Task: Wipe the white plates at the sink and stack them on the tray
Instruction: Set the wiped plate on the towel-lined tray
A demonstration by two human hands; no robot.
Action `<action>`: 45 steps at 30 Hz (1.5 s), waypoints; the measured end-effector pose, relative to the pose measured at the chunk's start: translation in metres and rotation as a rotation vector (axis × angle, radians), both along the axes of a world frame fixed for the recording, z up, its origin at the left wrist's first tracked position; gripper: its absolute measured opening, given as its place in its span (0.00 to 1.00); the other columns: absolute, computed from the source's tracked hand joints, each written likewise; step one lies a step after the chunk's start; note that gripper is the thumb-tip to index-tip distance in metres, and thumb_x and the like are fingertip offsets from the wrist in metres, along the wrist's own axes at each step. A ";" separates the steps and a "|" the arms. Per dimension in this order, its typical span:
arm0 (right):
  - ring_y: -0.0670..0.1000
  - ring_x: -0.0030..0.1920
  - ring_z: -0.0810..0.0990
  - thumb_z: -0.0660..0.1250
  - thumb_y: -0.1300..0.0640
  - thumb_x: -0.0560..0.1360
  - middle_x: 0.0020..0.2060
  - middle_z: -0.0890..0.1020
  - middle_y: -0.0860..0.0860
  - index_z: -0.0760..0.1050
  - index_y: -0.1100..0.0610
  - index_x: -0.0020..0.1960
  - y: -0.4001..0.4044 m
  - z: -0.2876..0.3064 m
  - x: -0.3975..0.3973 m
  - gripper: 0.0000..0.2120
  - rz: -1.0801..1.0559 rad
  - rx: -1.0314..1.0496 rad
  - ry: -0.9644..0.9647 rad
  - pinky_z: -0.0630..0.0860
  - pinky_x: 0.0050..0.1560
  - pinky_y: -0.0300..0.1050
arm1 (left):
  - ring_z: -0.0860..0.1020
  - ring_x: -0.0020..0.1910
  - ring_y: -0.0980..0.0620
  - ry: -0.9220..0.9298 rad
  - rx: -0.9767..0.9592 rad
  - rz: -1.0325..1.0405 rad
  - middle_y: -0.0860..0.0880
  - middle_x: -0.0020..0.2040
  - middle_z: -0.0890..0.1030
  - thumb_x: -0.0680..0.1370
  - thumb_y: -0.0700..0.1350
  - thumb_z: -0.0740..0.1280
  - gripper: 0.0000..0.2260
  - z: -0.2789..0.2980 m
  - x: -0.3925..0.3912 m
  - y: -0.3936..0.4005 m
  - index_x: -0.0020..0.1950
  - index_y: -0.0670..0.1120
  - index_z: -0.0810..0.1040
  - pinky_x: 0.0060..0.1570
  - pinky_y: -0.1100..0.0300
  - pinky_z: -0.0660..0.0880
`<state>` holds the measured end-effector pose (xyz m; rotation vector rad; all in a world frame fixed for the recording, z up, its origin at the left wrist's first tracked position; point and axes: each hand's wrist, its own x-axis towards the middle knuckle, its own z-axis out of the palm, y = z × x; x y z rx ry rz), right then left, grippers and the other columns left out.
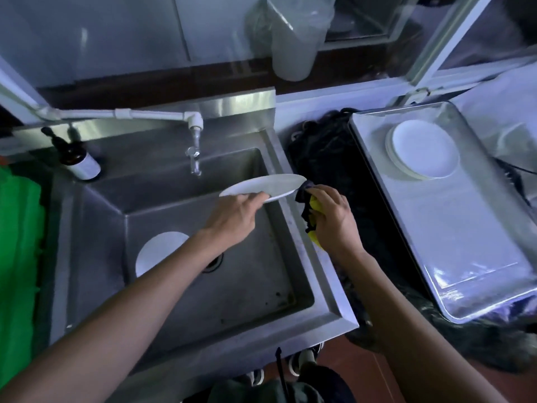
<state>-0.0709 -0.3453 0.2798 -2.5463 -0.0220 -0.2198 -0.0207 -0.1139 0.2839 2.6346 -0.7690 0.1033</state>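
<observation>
**Plate held over sink, cloth at its rim**

Left hand pinches a round, smooth white plate by its near edge, thumb on top; the plate is tilted nearly edge-on above the basin. Right hand is curled round a crumpled cloth — dark fabric over a yellow layer — whose upper end touches the plate's right rim.

Sink: brushed stainless steel, square basin, dull and speckled near the front right corner. A second white plate lies flat on the basin floor, partly hidden by the left forearm. A white pipe tap hangs from the back ledge; a brown bottle with a white label stands at the left rear corner.

Tray: rectangular, shiny metal, raised rim, right of the sink. A low stack of white plates sits at its far end. Dark netting fills the gap between sink and tray. Something bright green at far left — cannot identify it.
</observation>
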 end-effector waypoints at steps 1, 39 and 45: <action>0.62 0.62 0.73 0.62 0.72 0.72 0.69 0.74 0.52 0.74 0.55 0.70 -0.017 0.002 0.000 0.29 -0.018 -0.002 -0.001 0.75 0.60 0.58 | 0.77 0.28 0.40 -0.030 0.029 -0.033 0.42 0.36 0.82 0.71 0.28 0.66 0.15 0.003 0.007 -0.016 0.54 0.41 0.80 0.25 0.58 0.65; 0.61 0.57 0.75 0.65 0.67 0.74 0.66 0.77 0.51 0.75 0.53 0.68 -0.368 -0.027 0.002 0.24 -0.280 0.096 -0.005 0.75 0.56 0.59 | 0.77 0.64 0.41 -0.238 0.414 -0.349 0.45 0.67 0.79 0.76 0.34 0.60 0.20 -0.012 0.121 -0.462 0.68 0.43 0.74 0.56 0.47 0.74; 0.62 0.58 0.75 0.67 0.69 0.74 0.66 0.77 0.53 0.76 0.55 0.68 -0.370 -0.037 0.009 0.24 -0.269 0.093 0.009 0.74 0.58 0.60 | 0.62 0.77 0.38 -0.131 0.548 -0.325 0.44 0.80 0.62 0.77 0.34 0.62 0.31 -0.033 0.122 -0.472 0.79 0.47 0.60 0.70 0.41 0.64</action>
